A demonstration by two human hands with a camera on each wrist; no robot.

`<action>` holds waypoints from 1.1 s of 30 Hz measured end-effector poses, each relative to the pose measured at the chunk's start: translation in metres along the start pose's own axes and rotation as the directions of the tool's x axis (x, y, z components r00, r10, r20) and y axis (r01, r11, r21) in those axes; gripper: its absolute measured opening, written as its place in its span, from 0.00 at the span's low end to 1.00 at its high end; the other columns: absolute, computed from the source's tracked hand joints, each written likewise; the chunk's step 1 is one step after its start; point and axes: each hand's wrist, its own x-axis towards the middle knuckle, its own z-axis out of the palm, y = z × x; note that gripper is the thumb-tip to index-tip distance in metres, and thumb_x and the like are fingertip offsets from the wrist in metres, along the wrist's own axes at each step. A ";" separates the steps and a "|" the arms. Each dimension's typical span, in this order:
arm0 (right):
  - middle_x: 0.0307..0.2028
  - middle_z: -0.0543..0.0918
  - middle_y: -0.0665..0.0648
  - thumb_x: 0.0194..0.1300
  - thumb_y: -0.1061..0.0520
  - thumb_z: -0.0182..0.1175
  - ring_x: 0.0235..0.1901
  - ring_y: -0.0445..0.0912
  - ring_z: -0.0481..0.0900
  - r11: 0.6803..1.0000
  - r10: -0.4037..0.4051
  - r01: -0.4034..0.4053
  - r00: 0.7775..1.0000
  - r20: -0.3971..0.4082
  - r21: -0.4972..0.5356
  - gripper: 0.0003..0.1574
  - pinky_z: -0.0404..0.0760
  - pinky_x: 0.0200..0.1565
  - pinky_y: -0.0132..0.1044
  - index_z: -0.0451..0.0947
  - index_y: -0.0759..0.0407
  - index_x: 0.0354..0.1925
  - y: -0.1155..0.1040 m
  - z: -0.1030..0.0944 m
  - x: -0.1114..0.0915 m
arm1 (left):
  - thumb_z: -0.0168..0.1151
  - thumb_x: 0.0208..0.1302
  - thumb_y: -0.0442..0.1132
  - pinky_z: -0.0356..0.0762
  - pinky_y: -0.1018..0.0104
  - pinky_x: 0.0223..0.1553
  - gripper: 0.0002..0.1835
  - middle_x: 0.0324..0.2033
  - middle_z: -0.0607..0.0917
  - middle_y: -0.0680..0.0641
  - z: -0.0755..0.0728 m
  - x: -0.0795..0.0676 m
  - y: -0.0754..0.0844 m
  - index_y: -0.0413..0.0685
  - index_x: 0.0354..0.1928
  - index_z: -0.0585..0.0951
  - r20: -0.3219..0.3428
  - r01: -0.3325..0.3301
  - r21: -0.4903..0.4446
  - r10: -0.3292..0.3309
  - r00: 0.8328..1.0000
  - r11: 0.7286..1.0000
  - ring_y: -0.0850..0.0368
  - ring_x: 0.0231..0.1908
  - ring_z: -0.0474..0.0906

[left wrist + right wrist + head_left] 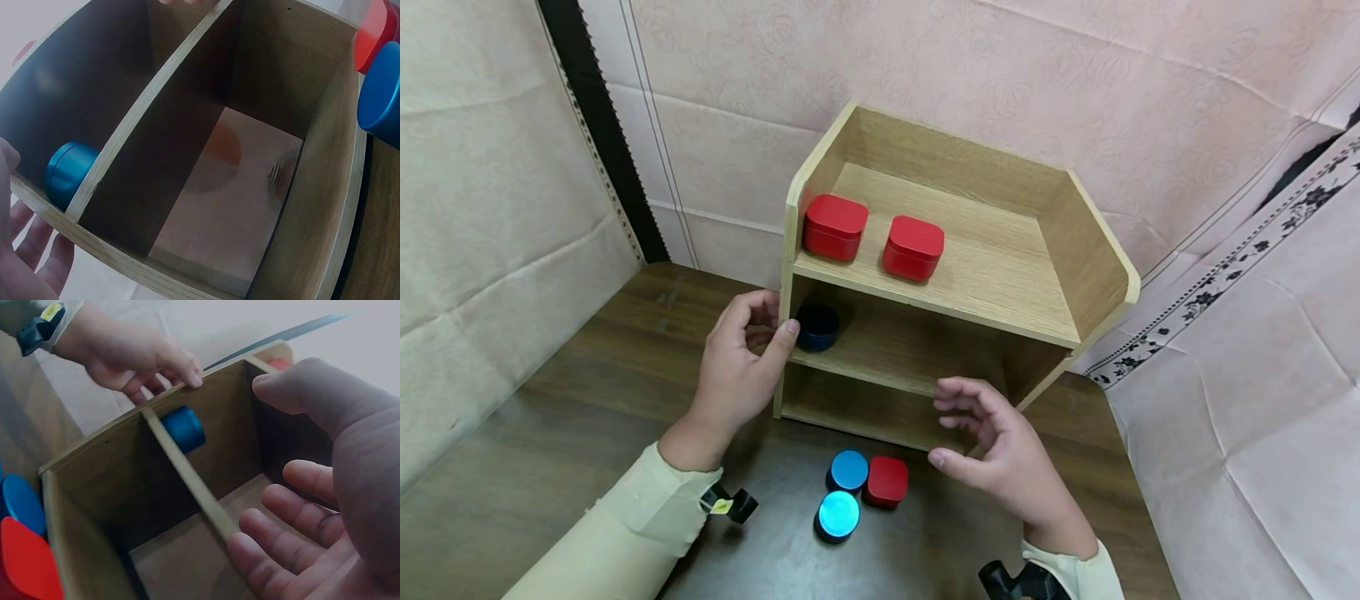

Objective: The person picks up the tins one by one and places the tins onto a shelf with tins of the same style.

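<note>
A: While the left hand [737,358] pinches the shelf [992,258] at its left side edge, what's in the right hand [1000,442]?
B: Nothing; fingers loosely curved, thumb apart, before the lower levels.
A: Blue tub [817,329]?
B: Middle level, left end, near the left thumb. Probably light, stiff, slippery; hold round its sides. Shelf likely rigid: steady by side panels.

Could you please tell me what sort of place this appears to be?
Probably a makeshift tabletop work corner: patterned cloth hangs around a wood-grain table, where a wooden shelf stands.
</note>
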 end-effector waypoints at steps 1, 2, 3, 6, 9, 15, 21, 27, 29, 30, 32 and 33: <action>0.69 0.81 0.69 0.62 0.71 0.79 0.65 0.49 0.85 1.000 0.007 -0.007 1.000 0.002 -0.001 0.44 0.87 0.64 0.37 0.75 0.64 0.74 0.003 0.001 -0.001 | 0.69 0.81 0.42 0.81 0.75 0.55 0.20 0.56 0.83 0.47 0.000 0.000 0.000 0.44 0.67 0.80 0.000 0.001 0.001 -0.001 1.000 1.000 0.57 0.54 0.79; 0.69 0.81 0.67 0.63 0.70 0.80 0.65 0.49 0.85 1.000 0.022 -0.022 1.000 0.003 -0.001 0.44 0.87 0.64 0.38 0.75 0.62 0.74 0.006 0.001 -0.001 | 0.69 0.81 0.43 0.81 0.75 0.55 0.20 0.56 0.83 0.47 0.000 0.000 0.000 0.44 0.67 0.80 0.001 0.001 0.001 -0.001 1.000 1.000 0.57 0.54 0.79; 0.69 0.81 0.65 0.64 0.69 0.80 0.65 0.51 0.85 0.999 0.037 -0.037 0.999 0.006 0.001 0.44 0.87 0.64 0.38 0.75 0.61 0.74 0.008 0.002 -0.002 | 0.69 0.81 0.43 0.81 0.75 0.55 0.20 0.56 0.83 0.47 0.000 0.000 0.000 0.44 0.67 0.79 0.002 0.001 0.001 -0.001 1.000 1.000 0.57 0.54 0.79; 0.69 0.82 0.60 0.64 0.67 0.80 0.66 0.58 0.84 0.997 0.081 -0.081 0.997 0.013 0.008 0.43 0.87 0.65 0.38 0.75 0.60 0.74 0.017 0.006 -0.004 | 0.69 0.81 0.43 0.81 0.75 0.55 0.20 0.56 0.83 0.47 0.000 0.000 0.000 0.44 0.67 0.79 0.004 0.000 0.001 0.000 1.000 1.000 0.57 0.53 0.79; 0.69 0.82 0.57 0.65 0.66 0.80 0.66 0.57 0.84 0.995 0.102 -0.102 0.995 0.016 0.013 0.43 0.87 0.65 0.37 0.75 0.61 0.74 0.023 0.009 -0.007 | 0.69 0.81 0.43 0.81 0.75 0.55 0.20 0.55 0.83 0.47 0.000 0.000 0.000 0.44 0.67 0.79 0.002 -0.001 0.000 0.001 1.000 1.000 0.57 0.53 0.80; 0.68 0.83 0.61 0.66 0.67 0.79 0.65 0.47 0.84 0.996 0.085 -0.086 0.996 0.010 0.024 0.41 0.87 0.65 0.37 0.76 0.63 0.73 0.031 0.013 -0.011 | 0.69 0.81 0.43 0.81 0.75 0.55 0.21 0.55 0.83 0.47 0.000 0.000 -0.001 0.44 0.67 0.79 0.004 0.001 0.002 -0.001 1.000 1.000 0.57 0.53 0.80; 0.66 0.84 0.59 0.65 0.64 0.81 0.64 0.46 0.84 0.993 0.114 -0.114 0.993 0.032 0.010 0.41 0.87 0.65 0.39 0.77 0.57 0.73 0.039 0.018 -0.015 | 0.69 0.81 0.43 0.81 0.75 0.55 0.21 0.56 0.83 0.46 -0.001 0.000 0.000 0.43 0.68 0.79 0.002 0.001 0.007 -0.001 1.000 1.000 0.57 0.53 0.80; 0.66 0.84 0.60 0.65 0.61 0.82 0.65 0.53 0.84 0.988 0.154 -0.154 0.986 0.056 -0.006 0.42 0.87 0.66 0.39 0.77 0.50 0.73 0.053 0.023 -0.018 | 0.69 0.81 0.44 0.81 0.75 0.55 0.21 0.56 0.83 0.46 -0.001 -0.001 0.001 0.43 0.68 0.79 0.005 0.006 0.015 -0.006 1.000 1.000 0.56 0.54 0.80; 0.67 0.83 0.64 0.66 0.61 0.81 0.65 0.58 0.84 0.988 0.156 -0.156 0.986 0.065 -0.001 0.41 0.87 0.66 0.39 0.77 0.50 0.73 0.059 0.025 -0.019 | 0.69 0.81 0.43 0.81 0.75 0.55 0.21 0.56 0.83 0.46 -0.001 -0.001 0.001 0.43 0.68 0.79 0.006 0.004 0.014 -0.004 1.000 1.000 0.56 0.54 0.80; 0.67 0.83 0.66 0.66 0.60 0.81 0.65 0.60 0.83 0.987 0.162 -0.163 0.984 0.069 0.004 0.41 0.86 0.66 0.39 0.77 0.50 0.73 0.061 0.026 -0.020 | 0.69 0.81 0.43 0.81 0.75 0.55 0.21 0.56 0.83 0.46 -0.001 -0.001 0.001 0.43 0.68 0.79 0.005 0.002 0.012 -0.002 1.000 1.000 0.56 0.54 0.80; 0.68 0.82 0.69 0.66 0.60 0.81 0.65 0.65 0.82 0.984 0.174 -0.176 0.982 0.077 0.020 0.41 0.86 0.66 0.39 0.77 0.51 0.73 0.066 0.028 -0.020 | 0.69 0.81 0.43 0.81 0.75 0.55 0.21 0.56 0.83 0.46 -0.001 -0.001 0.001 0.43 0.68 0.79 0.005 -0.001 0.009 0.001 1.000 1.000 0.56 0.54 0.80; 0.68 0.81 0.71 0.67 0.61 0.81 0.66 0.67 0.82 0.983 0.179 -0.182 0.981 0.081 0.027 0.41 0.86 0.67 0.39 0.77 0.51 0.73 0.069 0.029 -0.021 | 0.69 0.81 0.43 0.81 0.75 0.55 0.21 0.56 0.83 0.46 0.000 -0.001 0.000 0.43 0.68 0.79 0.004 -0.002 0.008 0.002 1.000 1.000 0.56 0.54 0.80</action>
